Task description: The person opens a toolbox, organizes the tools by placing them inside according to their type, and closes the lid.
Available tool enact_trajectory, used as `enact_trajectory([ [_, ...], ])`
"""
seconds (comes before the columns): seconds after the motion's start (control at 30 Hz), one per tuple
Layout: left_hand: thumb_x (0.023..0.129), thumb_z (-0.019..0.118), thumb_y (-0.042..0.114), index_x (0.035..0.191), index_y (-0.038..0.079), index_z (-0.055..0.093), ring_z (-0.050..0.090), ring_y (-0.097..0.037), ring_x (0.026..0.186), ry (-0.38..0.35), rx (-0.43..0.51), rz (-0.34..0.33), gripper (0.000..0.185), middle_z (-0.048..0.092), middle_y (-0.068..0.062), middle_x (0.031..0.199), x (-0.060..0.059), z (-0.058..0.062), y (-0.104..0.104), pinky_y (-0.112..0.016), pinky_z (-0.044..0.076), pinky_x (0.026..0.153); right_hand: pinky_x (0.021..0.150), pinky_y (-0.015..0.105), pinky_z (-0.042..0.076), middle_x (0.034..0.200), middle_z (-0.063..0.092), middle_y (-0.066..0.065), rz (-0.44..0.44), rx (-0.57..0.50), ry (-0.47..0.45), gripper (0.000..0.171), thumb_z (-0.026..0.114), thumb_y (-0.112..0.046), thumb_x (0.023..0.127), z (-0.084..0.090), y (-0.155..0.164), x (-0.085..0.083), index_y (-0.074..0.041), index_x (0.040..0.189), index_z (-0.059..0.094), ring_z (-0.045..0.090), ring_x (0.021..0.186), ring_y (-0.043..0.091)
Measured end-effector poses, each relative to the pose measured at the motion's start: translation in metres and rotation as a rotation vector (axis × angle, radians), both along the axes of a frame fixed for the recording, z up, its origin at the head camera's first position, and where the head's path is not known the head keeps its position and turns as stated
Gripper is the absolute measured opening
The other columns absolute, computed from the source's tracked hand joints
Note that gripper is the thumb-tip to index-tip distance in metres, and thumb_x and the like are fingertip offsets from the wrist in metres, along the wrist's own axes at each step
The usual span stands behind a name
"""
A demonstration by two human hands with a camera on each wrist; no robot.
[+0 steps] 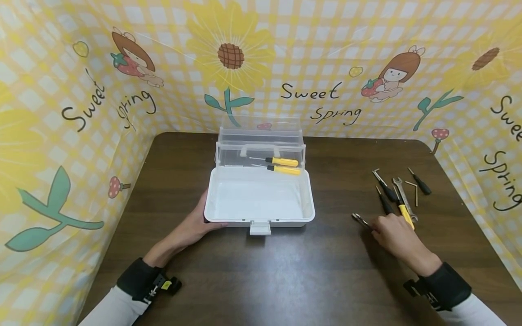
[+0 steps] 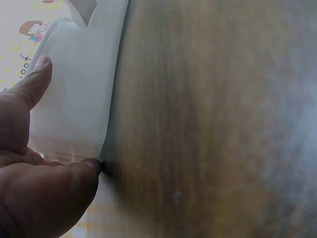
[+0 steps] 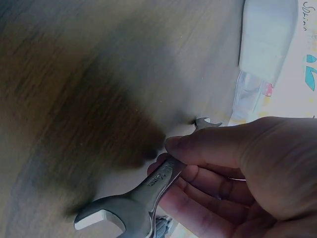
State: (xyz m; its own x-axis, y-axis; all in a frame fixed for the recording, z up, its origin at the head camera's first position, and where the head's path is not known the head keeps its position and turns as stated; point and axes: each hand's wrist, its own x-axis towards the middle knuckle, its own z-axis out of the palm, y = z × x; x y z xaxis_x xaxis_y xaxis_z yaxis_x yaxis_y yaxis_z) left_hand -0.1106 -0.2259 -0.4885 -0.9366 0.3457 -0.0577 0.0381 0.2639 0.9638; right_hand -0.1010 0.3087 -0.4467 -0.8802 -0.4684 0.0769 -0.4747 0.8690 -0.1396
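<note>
Wrist straps and white sleeves lowest in the head view, one on each forearm. Left hand (image 1: 195,224) laid against the left front corner of the white box (image 1: 259,199), fingers straight along its wall, thumb resting on the side — pressing, not curled round anything. Right hand (image 1: 393,233) down on the table (image 1: 285,271), fingers and thumb pinched on a steel wrench (image 3: 143,193); open jaw end poking out past the fingertips, shaft lying across the palm. Wrench just off the wood or brushing it — cannot tell which. Well right of the box, and apart from it. Just beyond the right hand, a loose cluster: a second wrench (image 1: 403,194), black-handled screwdrivers (image 1: 385,203), an Allen key (image 1: 414,190). Box lid up, clear; two yellow screwdrivers (image 1: 283,165) lying in the tray at the back. Latch (image 1: 259,227) hanging at the front edge.
</note>
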Motion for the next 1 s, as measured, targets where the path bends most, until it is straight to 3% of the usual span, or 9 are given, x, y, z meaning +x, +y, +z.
enact_trajectory([
  [0.23,0.094,0.084,0.017,0.169,0.040,-0.006,0.013,-0.025,0.158,0.019,0.011,-0.008,0.120,0.002,0.003,0.177,-0.001,0.000,-0.001,-0.060,0.016,0.122,0.052,0.026,0.029,0.063,0.039,-0.013,0.043,-0.009,-0.037,0.043,0.084,0.004,0.081,0.001,0.002,-0.004,-0.020,0.065,0.052,0.035,0.056,0.004],
  [0.47,0.094,0.084,0.018,0.169,0.038,-0.007,0.012,-0.026,0.159,0.016,0.003,-0.004,0.119,0.001,0.002,0.178,0.000,0.000,0.000,-0.061,0.015,0.122,0.051,0.027,0.035,0.062,0.045,-0.014,0.124,-0.029,0.026,0.038,0.085,0.001,0.082,0.014,-0.007,-0.005,-0.021,0.068,0.056,0.040,0.057,0.002],
  [0.7,0.094,0.084,0.018,0.169,0.037,-0.007,0.013,-0.026,0.158,0.004,-0.003,-0.006,0.120,0.001,0.001,0.178,0.002,0.001,-0.002,-0.061,0.017,0.122,0.052,0.028,0.039,0.069,0.055,-0.012,0.201,-0.043,0.137,0.021,0.085,0.000,0.082,0.041,-0.030,0.000,-0.016,0.081,0.072,0.046,0.059,0.001],
  [0.87,0.094,0.083,0.017,0.169,0.037,-0.007,0.013,-0.026,0.158,0.011,0.003,-0.009,0.119,0.001,0.001,0.178,0.000,0.002,-0.001,-0.060,0.017,0.122,0.049,0.029,0.037,0.069,0.055,-0.009,0.276,-0.016,0.213,0.020,0.086,0.000,0.081,0.066,-0.048,-0.005,-0.014,0.080,0.071,0.047,0.055,0.006],
  [1.0,0.094,0.084,0.020,0.169,0.040,-0.007,0.014,-0.027,0.158,0.011,-0.006,-0.003,0.119,0.002,0.002,0.178,0.001,0.001,0.000,-0.062,0.016,0.122,0.048,0.027,0.031,0.066,0.050,-0.007,0.349,0.031,0.265,0.027,0.083,0.003,0.082,0.085,-0.066,-0.009,-0.015,0.073,0.065,0.041,0.052,0.007],
])
